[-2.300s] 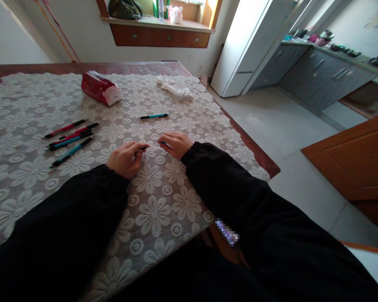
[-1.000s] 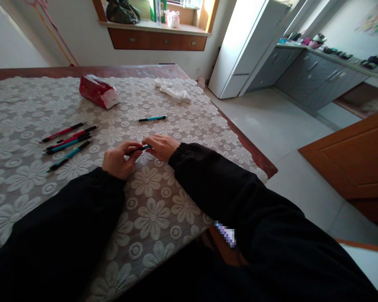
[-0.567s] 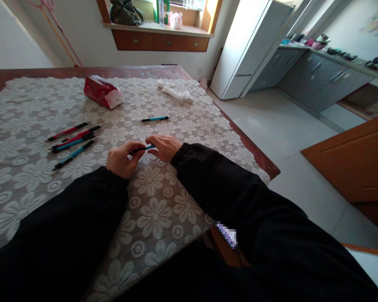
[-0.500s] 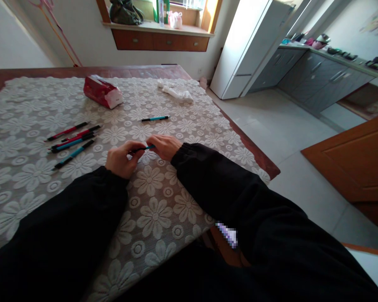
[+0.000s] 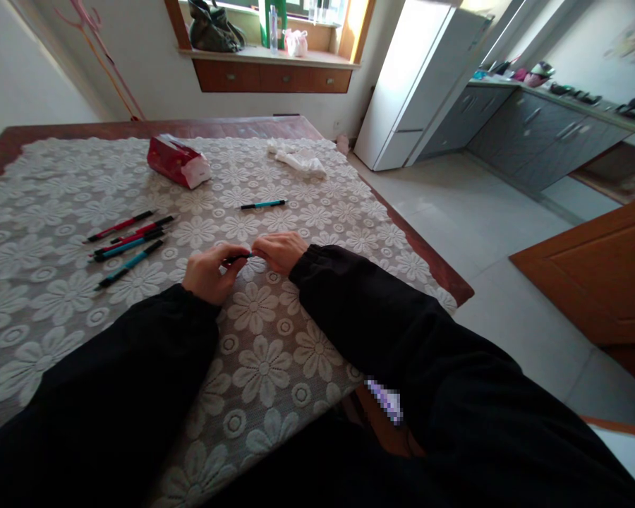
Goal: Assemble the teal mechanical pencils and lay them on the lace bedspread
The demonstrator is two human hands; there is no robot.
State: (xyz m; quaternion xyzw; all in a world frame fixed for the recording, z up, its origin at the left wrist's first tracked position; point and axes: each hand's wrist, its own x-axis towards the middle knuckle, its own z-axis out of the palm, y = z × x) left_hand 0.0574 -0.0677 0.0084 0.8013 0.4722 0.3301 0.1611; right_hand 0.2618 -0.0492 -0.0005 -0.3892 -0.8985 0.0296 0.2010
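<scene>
Left hand (image 5: 210, 271) and right hand (image 5: 280, 252), fingers pinched on opposite ends of one pen (image 5: 238, 258) at table (image 5: 58, 296) centre, should push the halves squarely together; spare pens (image 5: 130, 240) lie at ten o'clock.

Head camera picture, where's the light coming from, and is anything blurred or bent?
Head view: daylight enters through the window at the far wall; edges bow from the wide lens; a pixelated patch sits near the table edge; the hands stay sharp.
</scene>
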